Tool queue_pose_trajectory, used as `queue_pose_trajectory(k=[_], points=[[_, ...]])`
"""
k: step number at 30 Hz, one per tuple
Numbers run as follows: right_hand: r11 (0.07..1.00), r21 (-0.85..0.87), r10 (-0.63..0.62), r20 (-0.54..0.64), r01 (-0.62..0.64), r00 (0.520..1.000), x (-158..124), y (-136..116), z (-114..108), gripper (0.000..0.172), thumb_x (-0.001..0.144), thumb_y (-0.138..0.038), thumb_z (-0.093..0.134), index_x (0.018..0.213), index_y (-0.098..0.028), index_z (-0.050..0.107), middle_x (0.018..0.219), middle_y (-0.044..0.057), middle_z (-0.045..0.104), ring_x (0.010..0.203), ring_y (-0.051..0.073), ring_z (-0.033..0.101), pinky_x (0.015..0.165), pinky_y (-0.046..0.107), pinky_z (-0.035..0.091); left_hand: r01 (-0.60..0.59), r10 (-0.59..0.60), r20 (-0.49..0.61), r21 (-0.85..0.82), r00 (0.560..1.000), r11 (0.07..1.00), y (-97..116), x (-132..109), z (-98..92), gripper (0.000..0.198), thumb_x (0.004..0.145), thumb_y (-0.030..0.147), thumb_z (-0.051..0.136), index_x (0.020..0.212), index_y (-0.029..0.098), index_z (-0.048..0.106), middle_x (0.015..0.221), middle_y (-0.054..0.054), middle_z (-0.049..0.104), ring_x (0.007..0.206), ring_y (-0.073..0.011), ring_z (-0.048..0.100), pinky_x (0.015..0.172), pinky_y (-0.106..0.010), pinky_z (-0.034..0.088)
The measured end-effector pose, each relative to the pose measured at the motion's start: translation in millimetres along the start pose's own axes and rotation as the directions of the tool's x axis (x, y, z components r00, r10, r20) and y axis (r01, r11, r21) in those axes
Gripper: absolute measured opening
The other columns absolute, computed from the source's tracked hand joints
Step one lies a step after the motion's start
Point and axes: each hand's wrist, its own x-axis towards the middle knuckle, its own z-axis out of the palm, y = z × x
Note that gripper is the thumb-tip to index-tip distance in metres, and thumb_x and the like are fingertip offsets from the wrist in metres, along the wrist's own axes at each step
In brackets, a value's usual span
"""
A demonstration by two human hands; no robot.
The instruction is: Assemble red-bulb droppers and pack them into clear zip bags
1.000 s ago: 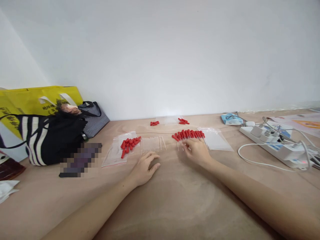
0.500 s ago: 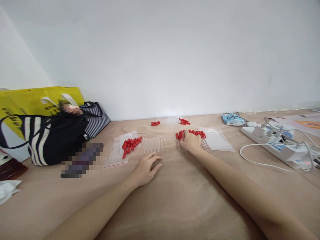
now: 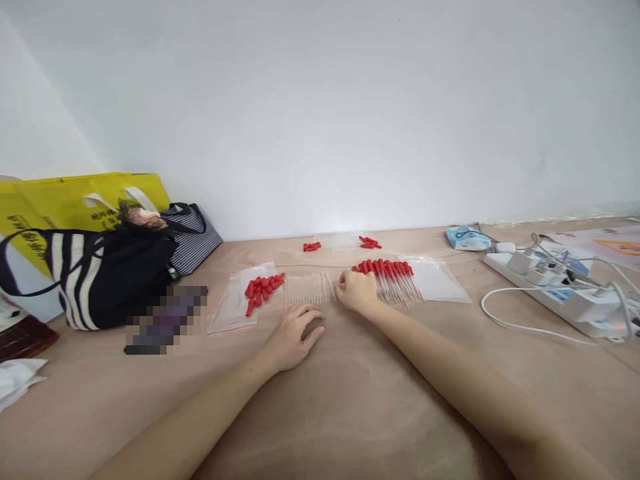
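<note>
Left hand [image 3: 293, 339] on table [image 3: 350, 407], fingers loosely parted, near row of tubes [image 3: 304, 291], right hand [image 3: 358, 291] curled at row's right end, can't tell if pinching, droppers [image 3: 385, 268] just right, red bulbs [image 3: 264, 287] on bag [image 3: 231, 319].

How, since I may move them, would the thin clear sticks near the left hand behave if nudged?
The thin clear sticks probably weigh little, being so slender. They look straight, so likely stiff, and may scatter, lying loose side by side.

A home or office, judging by the bags [image 3: 125, 267], power strip [image 3: 575, 303] and wooden table [image 3: 360, 400]
</note>
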Motion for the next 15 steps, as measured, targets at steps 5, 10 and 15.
queue_pose_trajectory(k=[5,10,15], points=[[0.998,0.004,0.057,0.095,-0.057,0.994,8.0,-25.1,6.0,0.027,0.077,-0.024,0.041,0.099,-0.012,0.050,0.093,0.015,0.062,0.089,0.023,0.057,0.077,0.036,0.027,0.057,-0.048,-0.077,0.115,0.996,0.992,-5.5,0.3,-0.5,0.015,0.079,0.025,0.049,0.090,0.019,0.058,0.096,-0.006,0.059,0.090,-0.0213,0.052,0.080,-0.037,0.040],[0.997,-0.021,0.083,0.141,-0.080,0.987,14.1,-32.0,8.4,0.027,0.075,-0.019,0.043,0.099,-0.010,0.050,0.090,0.016,0.063,0.088,0.025,0.058,0.078,0.036,0.029,0.318,-0.194,-0.350,0.344,0.916,0.883,-32.7,10.4,-18.2,0.014,0.077,0.029,0.052,0.080,0.020,0.061,0.087,-0.006,0.060,0.087,-0.0245,0.050,0.076,-0.038,0.036],[0.997,-0.047,0.069,0.155,-0.063,0.985,12.9,-33.9,6.0,0.029,0.074,-0.016,0.044,0.101,-0.009,0.051,0.089,0.016,0.062,0.087,0.024,0.058,0.074,0.035,0.031,0.548,-0.374,-0.420,0.450,0.827,0.705,-63.5,35.0,-42.6,0.018,0.075,0.033,0.049,0.081,0.022,0.063,0.099,-0.007,0.058,0.096,-0.0279,0.046,0.077,-0.041,0.033]])
